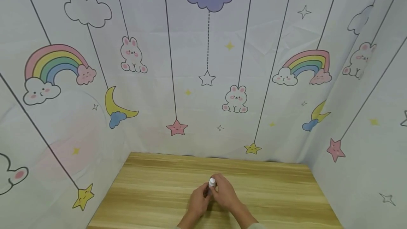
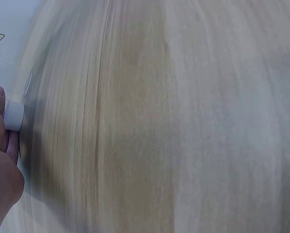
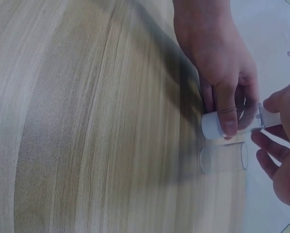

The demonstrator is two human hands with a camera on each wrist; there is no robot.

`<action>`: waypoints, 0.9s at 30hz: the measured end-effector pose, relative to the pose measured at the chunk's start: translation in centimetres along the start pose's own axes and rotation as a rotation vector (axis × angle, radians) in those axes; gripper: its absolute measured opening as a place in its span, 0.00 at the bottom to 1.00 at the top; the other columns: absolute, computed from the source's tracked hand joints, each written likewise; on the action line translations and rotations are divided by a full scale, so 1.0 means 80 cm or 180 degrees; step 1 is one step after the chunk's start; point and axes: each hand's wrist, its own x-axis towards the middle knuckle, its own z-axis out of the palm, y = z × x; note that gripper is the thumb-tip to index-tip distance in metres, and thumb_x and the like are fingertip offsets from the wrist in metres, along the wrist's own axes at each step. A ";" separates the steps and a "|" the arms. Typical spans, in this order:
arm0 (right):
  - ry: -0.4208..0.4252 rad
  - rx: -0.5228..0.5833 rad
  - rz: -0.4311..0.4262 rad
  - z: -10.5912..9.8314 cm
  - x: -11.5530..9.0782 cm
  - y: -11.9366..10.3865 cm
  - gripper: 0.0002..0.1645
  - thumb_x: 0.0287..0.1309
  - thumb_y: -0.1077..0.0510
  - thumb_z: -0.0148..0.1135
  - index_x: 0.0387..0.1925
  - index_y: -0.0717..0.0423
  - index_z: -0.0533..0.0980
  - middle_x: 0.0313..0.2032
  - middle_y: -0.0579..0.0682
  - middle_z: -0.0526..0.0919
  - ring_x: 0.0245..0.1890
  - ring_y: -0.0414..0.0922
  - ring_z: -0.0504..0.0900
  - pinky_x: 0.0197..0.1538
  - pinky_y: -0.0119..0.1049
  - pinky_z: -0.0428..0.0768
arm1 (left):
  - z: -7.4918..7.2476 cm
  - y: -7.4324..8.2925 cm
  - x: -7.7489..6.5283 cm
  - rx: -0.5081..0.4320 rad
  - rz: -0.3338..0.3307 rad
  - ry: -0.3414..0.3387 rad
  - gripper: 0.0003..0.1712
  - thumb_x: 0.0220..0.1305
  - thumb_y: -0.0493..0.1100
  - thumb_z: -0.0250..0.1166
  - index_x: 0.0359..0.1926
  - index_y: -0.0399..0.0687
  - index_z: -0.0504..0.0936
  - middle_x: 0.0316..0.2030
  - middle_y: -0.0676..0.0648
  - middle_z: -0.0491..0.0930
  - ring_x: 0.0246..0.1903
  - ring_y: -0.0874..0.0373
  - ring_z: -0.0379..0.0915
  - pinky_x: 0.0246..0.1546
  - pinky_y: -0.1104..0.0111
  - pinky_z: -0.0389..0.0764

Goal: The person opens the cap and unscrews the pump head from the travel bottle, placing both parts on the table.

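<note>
A small bottle with a clear body, a white base [image 3: 213,125] and a white top [image 1: 212,180] is between my two hands, upright over the table. My left hand [image 1: 200,198] grips it low down, with thumb and fingers round the clear body [image 3: 243,124]. Above that, my right hand [image 3: 286,145] pinches the white top [image 3: 269,118] between thumb and fingers. In the left wrist view only part of the left hand [image 2: 2,165] and the white base [image 2: 14,116] show. Beside the bottle stands a clear, tube-shaped cover [image 3: 224,158], close to the hands.
The wood-grain table [image 1: 152,183] lies under both hands. White cloth walls [image 1: 203,116] with printed clouds, rabbits and stars rise at the back and on both sides.
</note>
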 end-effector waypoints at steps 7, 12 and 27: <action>0.0048 0.0007 0.0307 -0.002 0.006 -0.007 0.17 0.65 0.56 0.72 0.50 0.59 0.77 0.44 0.50 0.80 0.41 0.45 0.80 0.42 0.42 0.82 | -0.001 0.002 0.002 0.0077 0.0050 0.0142 0.16 0.68 0.33 0.72 0.54 0.48 0.87 0.47 0.45 0.91 0.47 0.51 0.89 0.47 0.59 0.89; 0.0107 -0.0058 0.0574 -0.001 0.007 -0.010 0.21 0.62 0.48 0.77 0.44 0.56 0.78 0.40 0.49 0.78 0.39 0.45 0.78 0.40 0.42 0.80 | -0.001 0.002 0.000 0.0171 0.0000 0.0197 0.15 0.66 0.35 0.74 0.51 0.54 0.88 0.47 0.49 0.91 0.49 0.53 0.87 0.48 0.58 0.88; 0.0116 -0.0145 0.0592 0.000 0.008 -0.012 0.15 0.63 0.52 0.77 0.37 0.54 0.78 0.32 0.45 0.74 0.30 0.39 0.69 0.31 0.34 0.71 | 0.003 -0.003 -0.002 0.0110 0.0150 0.0282 0.13 0.63 0.33 0.74 0.45 0.54 0.87 0.42 0.50 0.91 0.43 0.58 0.88 0.42 0.63 0.88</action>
